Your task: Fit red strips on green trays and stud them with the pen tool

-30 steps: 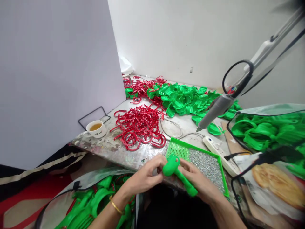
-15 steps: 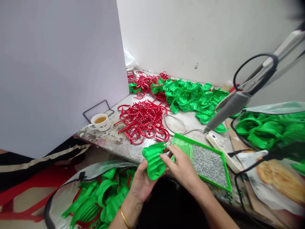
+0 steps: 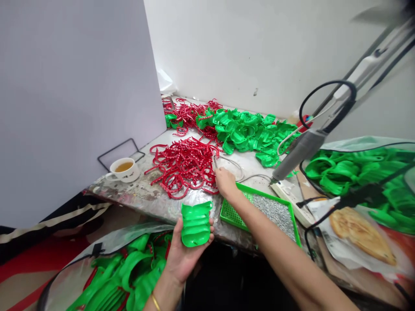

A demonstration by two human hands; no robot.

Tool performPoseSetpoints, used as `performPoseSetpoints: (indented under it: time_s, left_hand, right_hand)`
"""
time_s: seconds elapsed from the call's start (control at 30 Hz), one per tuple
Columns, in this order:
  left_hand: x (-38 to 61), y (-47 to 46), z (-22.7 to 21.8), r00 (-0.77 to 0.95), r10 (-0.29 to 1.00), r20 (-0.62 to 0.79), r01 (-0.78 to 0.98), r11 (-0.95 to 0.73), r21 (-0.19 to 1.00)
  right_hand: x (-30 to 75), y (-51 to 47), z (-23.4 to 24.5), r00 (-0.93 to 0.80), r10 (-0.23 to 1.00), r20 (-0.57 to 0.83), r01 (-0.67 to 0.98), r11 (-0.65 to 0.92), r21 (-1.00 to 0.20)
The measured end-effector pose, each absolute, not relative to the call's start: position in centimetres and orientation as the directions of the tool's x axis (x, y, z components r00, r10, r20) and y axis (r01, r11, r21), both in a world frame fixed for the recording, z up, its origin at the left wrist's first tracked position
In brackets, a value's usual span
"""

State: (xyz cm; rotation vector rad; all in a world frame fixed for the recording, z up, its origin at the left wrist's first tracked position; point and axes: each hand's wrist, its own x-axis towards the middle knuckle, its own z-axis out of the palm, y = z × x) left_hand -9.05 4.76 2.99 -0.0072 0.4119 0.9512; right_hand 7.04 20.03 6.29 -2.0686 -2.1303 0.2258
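My left hand [image 3: 181, 255] is closed on a green plastic piece [image 3: 195, 223] with a ribbed surface, held upright in front of the table edge. My right hand [image 3: 225, 182] reaches forward to the near edge of the heap of red curved strips [image 3: 183, 166]. Its fingers curl down onto the strips at the heap's right side; whether they hold one is hidden. A green tray [image 3: 231, 214] with small silver beads sits just to the right of that hand.
A pile of green plastic pieces [image 3: 248, 134] lies at the back. A cup of tea [image 3: 123, 169] stands at the left. A grey hanging tool [image 3: 296, 156], a white power strip [image 3: 293, 198], flatbread [image 3: 359, 235] and bags of green pieces [image 3: 359, 177] surround the work area.
My right hand left the green piece and reached forward to the red strips. My left hand lowered the green piece toward the table edge.
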Motion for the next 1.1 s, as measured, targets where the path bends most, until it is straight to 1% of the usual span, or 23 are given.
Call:
performPoseSetpoints:
  time_s: [0.13, 0.27, 0.37, 0.47, 0.6, 0.7, 0.77, 0.8, 0.83, 0.87, 0.9, 0.93, 1.0, 1.1]
  left_hand:
    - [-9.3, 4.9, 2.4, 0.458, 0.798, -0.392, -0.777, 0.573, 0.26]
    - [-9.0, 4.7, 1.8, 0.456, 0.799, -0.391, -0.765, 0.577, 0.286]
    - [-8.8, 4.4, 1.7, 0.459, 0.806, -0.374, -0.759, 0.574, 0.307]
    - [-8.6, 4.4, 1.8, 0.445, 0.816, -0.369, -0.749, 0.566, 0.345]
    - [-8.2, 4.3, 2.3, 0.417, 0.832, -0.365, -0.755, 0.541, 0.371]
    - [-7.8, 4.1, 3.0, 0.412, 0.853, -0.321, -0.777, 0.513, 0.365]
    - [-7.4, 4.0, 3.3, 0.409, 0.872, -0.27, -0.796, 0.485, 0.361]
    - [-7.1, 4.0, 3.5, 0.404, 0.882, -0.243, -0.804, 0.469, 0.365]
    - [-6.9, 3.9, 3.6, 0.401, 0.89, -0.216, -0.808, 0.455, 0.373]
    - [-6.6, 3.9, 3.7, 0.405, 0.894, -0.191, -0.808, 0.448, 0.383]
    - [-6.3, 3.8, 3.7, 0.414, 0.894, -0.17, -0.804, 0.447, 0.392]
    - [-6.0, 3.6, 3.8, 0.424, 0.892, -0.153, -0.8, 0.449, 0.398]
    - [-5.5, 3.3, 3.8, 0.439, 0.888, -0.135, -0.795, 0.454, 0.402]
    - [-5.1, 2.7, 3.9, 0.431, 0.892, -0.135, -0.792, 0.445, 0.417]
  right_hand:
    - [7.6, 19.9, 6.3, -0.05, 0.999, -0.014, 0.988, 0.048, -0.15]
    - [7.7, 19.6, 7.8, -0.069, 0.998, -0.013, 0.993, 0.067, -0.101]
    - [7.3, 19.6, 9.7, -0.065, 0.997, 0.03, 0.995, 0.067, -0.072]
    - [7.0, 19.6, 11.7, -0.041, 0.996, 0.077, 0.997, 0.046, -0.067]
    - [8.0, 18.1, 13.9, 0.021, 0.995, 0.098, 0.993, -0.01, -0.117]
    - [9.6, 14.9, 14.3, 0.068, 0.993, 0.1, 0.977, -0.046, -0.207]
    - [10.4, 12.0, 13.7, 0.068, 0.996, 0.065, 0.951, -0.045, -0.306]
    - [10.6, 10.5, 13.2, 0.057, 0.998, 0.038, 0.916, -0.037, -0.399]
    - [10.7, 9.0, 12.6, 0.057, 0.998, 0.015, 0.819, -0.039, -0.573]
    - [10.6, 7.7, 12.0, 0.067, 0.998, -0.009, 0.725, -0.055, -0.686]
    - [10.5, 6.5, 11.3, 0.079, 0.996, -0.031, 0.638, -0.074, -0.766]
    - [10.3, 5.5, 10.7, 0.093, 0.994, -0.05, 0.566, -0.095, -0.819]
    - [10.0, 4.2, 9.8, 0.114, 0.99, -0.078, 0.504, -0.126, -0.855]
    - [9.8, 3.4, 9.0, 0.121, 0.988, -0.096, 0.461, -0.142, -0.876]
